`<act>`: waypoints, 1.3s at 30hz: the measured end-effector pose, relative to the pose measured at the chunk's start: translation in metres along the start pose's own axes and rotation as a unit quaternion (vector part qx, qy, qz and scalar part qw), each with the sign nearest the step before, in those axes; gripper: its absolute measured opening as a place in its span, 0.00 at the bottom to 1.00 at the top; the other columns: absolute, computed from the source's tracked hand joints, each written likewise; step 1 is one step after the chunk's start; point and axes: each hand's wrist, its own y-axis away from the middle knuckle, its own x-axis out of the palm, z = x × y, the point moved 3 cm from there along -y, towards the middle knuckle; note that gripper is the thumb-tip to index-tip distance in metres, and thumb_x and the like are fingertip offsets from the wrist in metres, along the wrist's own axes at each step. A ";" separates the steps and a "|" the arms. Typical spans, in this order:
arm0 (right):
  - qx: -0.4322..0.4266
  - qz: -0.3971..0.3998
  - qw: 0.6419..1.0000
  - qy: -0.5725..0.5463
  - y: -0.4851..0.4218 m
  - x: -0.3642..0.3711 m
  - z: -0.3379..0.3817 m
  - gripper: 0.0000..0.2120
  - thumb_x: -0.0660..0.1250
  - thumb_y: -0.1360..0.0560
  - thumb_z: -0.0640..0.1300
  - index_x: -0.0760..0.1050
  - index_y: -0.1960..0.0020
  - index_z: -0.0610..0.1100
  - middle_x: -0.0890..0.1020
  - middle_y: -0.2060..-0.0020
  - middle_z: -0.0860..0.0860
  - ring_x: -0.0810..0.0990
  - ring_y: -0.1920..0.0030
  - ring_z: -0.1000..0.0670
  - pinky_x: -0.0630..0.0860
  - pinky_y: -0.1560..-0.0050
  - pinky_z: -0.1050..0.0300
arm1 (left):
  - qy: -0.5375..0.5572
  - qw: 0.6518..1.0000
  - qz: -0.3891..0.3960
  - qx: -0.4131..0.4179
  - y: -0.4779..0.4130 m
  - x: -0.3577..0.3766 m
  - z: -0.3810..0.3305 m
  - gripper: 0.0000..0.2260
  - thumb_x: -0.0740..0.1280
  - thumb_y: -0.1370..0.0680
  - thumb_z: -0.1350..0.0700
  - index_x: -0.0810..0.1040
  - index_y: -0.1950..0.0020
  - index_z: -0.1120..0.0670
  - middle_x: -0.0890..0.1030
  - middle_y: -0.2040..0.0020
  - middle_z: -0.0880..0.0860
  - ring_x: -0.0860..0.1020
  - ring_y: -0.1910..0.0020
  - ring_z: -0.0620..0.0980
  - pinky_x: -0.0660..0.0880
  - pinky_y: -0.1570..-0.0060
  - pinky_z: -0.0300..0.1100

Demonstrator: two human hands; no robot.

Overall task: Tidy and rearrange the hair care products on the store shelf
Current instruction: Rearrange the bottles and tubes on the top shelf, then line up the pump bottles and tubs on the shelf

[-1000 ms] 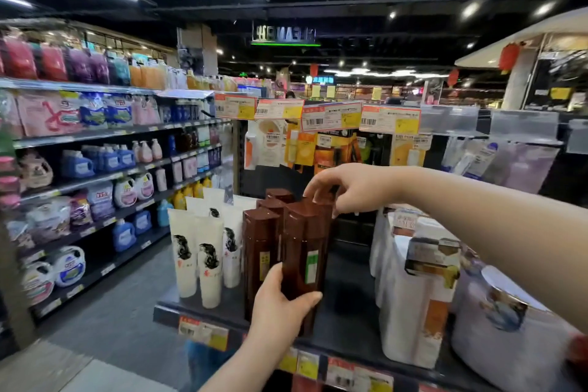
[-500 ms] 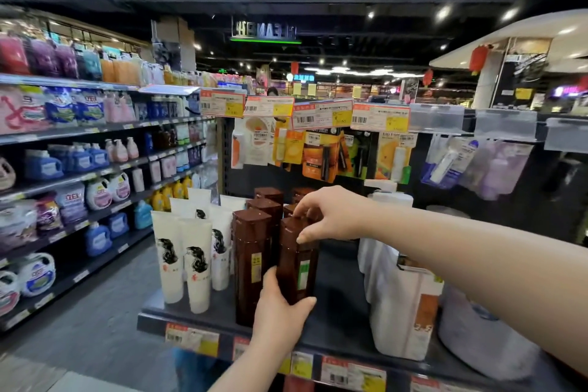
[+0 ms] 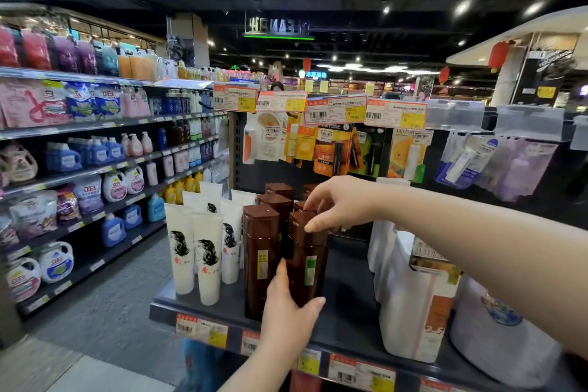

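1. The shelf (image 3: pixel 346 312) first: your brown bottle (image 3: pixel 308 253) stands near its front edge, just right of its neighbour (image 3: pixel 261 261).
2. Slide it square into line, upright, label out, and don't knock the ones behind.
3. Your left hand (image 3: pixel 288 309) wraps the base, fingers curled round it.
4. Your right hand (image 3: pixel 342 207) tops the cap. Its fingers (image 3: pixel 311 227) are bent and touching, but I can't tell if they pinch.
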 end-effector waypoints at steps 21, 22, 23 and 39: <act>-0.003 -0.011 0.978 0.207 -0.046 -0.009 -0.028 0.29 0.68 0.27 0.39 0.64 0.29 0.53 0.70 0.35 0.48 0.72 0.37 0.45 0.76 0.41 0.52 | -0.008 1.000 0.008 -0.013 0.000 0.003 0.006 0.43 0.71 0.28 0.53 0.43 0.24 0.49 0.56 0.24 0.49 0.58 0.26 0.48 0.58 0.29 0.41; -0.006 -0.010 0.979 0.205 -0.046 -0.010 -0.028 0.28 0.68 0.27 0.40 0.65 0.29 0.52 0.71 0.36 0.48 0.73 0.38 0.46 0.76 0.42 0.53 | -0.009 1.000 0.009 -0.013 0.000 0.003 0.006 0.43 0.71 0.27 0.53 0.43 0.24 0.49 0.56 0.24 0.49 0.57 0.26 0.48 0.58 0.29 0.41; -0.007 -0.008 0.980 0.199 -0.045 -0.010 -0.029 0.27 0.69 0.27 0.40 0.67 0.30 0.51 0.73 0.37 0.49 0.74 0.40 0.47 0.76 0.43 0.55 | -0.009 1.000 0.009 -0.013 0.000 0.003 0.006 0.43 0.71 0.27 0.53 0.43 0.24 0.49 0.56 0.24 0.49 0.57 0.26 0.48 0.58 0.29 0.42; -0.019 -0.080 0.993 0.080 0.041 -0.036 -0.044 0.17 0.65 0.24 0.45 0.72 0.35 0.48 0.77 0.40 0.51 0.73 0.47 0.56 0.69 0.46 0.63 | -0.029 0.997 -0.072 0.030 0.025 0.012 -0.008 0.41 0.69 0.26 0.53 0.45 0.23 0.51 0.53 0.23 0.48 0.55 0.25 0.47 0.56 0.29 0.43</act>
